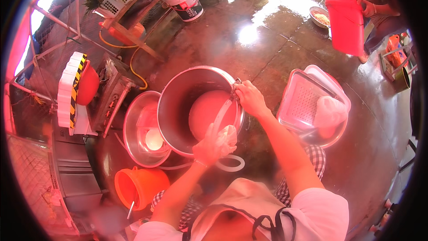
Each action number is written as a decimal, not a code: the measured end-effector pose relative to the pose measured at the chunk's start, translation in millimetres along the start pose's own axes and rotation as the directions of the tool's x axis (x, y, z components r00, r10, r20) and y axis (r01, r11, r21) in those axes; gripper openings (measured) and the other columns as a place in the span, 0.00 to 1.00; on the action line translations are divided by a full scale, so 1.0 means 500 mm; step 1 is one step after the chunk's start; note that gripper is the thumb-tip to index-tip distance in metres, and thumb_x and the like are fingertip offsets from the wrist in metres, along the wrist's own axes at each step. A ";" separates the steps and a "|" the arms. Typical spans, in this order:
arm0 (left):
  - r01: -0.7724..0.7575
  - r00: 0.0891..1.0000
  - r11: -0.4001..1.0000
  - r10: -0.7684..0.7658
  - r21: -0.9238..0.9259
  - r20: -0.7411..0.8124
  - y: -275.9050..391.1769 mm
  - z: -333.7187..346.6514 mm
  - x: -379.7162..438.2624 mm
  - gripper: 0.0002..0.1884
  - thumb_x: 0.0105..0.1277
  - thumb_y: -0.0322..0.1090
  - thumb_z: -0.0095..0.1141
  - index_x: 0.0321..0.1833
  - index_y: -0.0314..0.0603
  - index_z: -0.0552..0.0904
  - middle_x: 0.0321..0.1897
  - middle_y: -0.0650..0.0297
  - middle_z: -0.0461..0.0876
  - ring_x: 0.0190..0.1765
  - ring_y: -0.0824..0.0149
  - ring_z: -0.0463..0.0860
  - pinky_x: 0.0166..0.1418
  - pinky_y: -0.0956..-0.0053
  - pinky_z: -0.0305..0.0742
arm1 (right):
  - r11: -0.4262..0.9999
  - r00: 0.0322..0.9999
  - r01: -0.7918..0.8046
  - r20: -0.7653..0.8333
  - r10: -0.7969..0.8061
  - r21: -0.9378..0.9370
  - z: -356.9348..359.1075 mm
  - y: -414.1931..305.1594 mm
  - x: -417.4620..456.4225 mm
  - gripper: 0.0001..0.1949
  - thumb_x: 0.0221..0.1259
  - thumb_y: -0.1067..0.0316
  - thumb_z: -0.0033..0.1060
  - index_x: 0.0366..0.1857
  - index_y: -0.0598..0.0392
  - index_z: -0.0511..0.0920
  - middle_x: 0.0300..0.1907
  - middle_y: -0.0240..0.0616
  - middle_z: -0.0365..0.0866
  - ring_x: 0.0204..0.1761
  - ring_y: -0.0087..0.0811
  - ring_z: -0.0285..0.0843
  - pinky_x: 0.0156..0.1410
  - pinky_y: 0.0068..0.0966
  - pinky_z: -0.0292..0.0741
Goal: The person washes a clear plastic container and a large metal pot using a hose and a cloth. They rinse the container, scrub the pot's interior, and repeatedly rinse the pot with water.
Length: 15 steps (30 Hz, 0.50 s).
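Note:
A large deep stainless steel pot (175, 108) stands in front of me, tilted or seen at an angle, with pale liquid (207, 110) in its bottom. My right hand (250, 98) grips its right rim, at a dark fitting or tie (235, 95). From there a translucent hose (222, 114) curves down to my left hand (211, 147). That hand is closed around the hose and a crumpled whitish cloth or plastic (228, 140); which of these it presses on is partly hidden. More hose loops on the floor below.
At left are a wide metal basin (132, 130) with a white round item (154, 140) and an orange bucket (143, 187). Stacked trays (294, 97) with a plastic bag (330, 112) stand right. A person holds a red bucket (344, 26) at upper right. The concrete floor (227, 50) is wet.

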<state>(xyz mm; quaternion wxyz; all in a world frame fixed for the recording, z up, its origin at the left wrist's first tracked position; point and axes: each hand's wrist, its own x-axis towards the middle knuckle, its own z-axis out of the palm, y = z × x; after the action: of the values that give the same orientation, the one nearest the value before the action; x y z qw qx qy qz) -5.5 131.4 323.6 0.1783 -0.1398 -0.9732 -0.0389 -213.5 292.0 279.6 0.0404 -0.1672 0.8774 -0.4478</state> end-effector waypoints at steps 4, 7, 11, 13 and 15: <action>-0.047 0.998 0.998 0.045 -0.036 -0.052 -0.006 0.032 -0.006 0.39 0.55 0.56 0.74 0.71 0.55 0.78 0.71 0.54 0.73 0.56 0.54 0.86 0.42 0.64 0.87 | 0.999 0.999 -0.014 -0.038 0.013 -0.032 0.013 0.019 0.057 0.15 0.76 0.57 0.49 0.52 0.45 0.86 0.49 0.49 0.81 0.55 0.50 0.81 0.62 0.45 0.77; -0.006 0.995 1.000 0.003 0.023 0.102 -0.022 0.047 -0.012 0.41 0.59 0.57 0.70 0.76 0.54 0.72 0.68 0.53 0.76 0.55 0.53 0.86 0.42 0.63 0.86 | 0.997 1.000 0.013 -0.010 -0.014 -0.074 0.007 0.006 0.073 0.13 0.75 0.59 0.51 0.51 0.48 0.85 0.48 0.49 0.81 0.55 0.50 0.81 0.60 0.45 0.77; 0.279 0.937 0.940 -0.223 -0.196 0.268 -0.015 0.033 -0.014 0.41 0.63 0.55 0.65 0.79 0.52 0.67 0.61 0.52 0.80 0.52 0.51 0.87 0.42 0.62 0.85 | 0.989 0.991 0.133 -0.015 -0.134 -0.072 0.004 0.016 -0.010 0.12 0.74 0.57 0.53 0.49 0.46 0.85 0.47 0.45 0.81 0.54 0.50 0.81 0.58 0.45 0.79; 0.285 0.947 0.925 -0.230 -0.252 0.225 -0.015 0.039 -0.014 0.41 0.63 0.54 0.64 0.79 0.51 0.67 0.59 0.52 0.81 0.50 0.51 0.87 0.42 0.62 0.85 | 0.986 0.995 0.103 0.007 -0.103 -0.135 -0.007 -0.002 -0.010 0.12 0.74 0.54 0.54 0.48 0.44 0.85 0.48 0.43 0.81 0.54 0.50 0.81 0.57 0.47 0.80; 0.298 0.949 0.908 -0.248 -0.294 0.196 -0.016 0.037 -0.020 0.41 0.63 0.52 0.63 0.79 0.50 0.67 0.57 0.52 0.82 0.49 0.51 0.87 0.41 0.61 0.84 | 0.971 0.993 0.116 0.017 -0.114 -0.209 0.015 -0.020 0.064 0.10 0.68 0.57 0.62 0.46 0.44 0.87 0.48 0.42 0.81 0.54 0.49 0.81 0.57 0.46 0.81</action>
<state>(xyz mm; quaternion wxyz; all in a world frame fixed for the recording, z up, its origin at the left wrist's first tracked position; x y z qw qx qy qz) -5.0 123.4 302.7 0.0701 -0.0317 -0.9747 -0.2097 -239.1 270.1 285.5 -0.0012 -0.2222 0.9085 -0.3539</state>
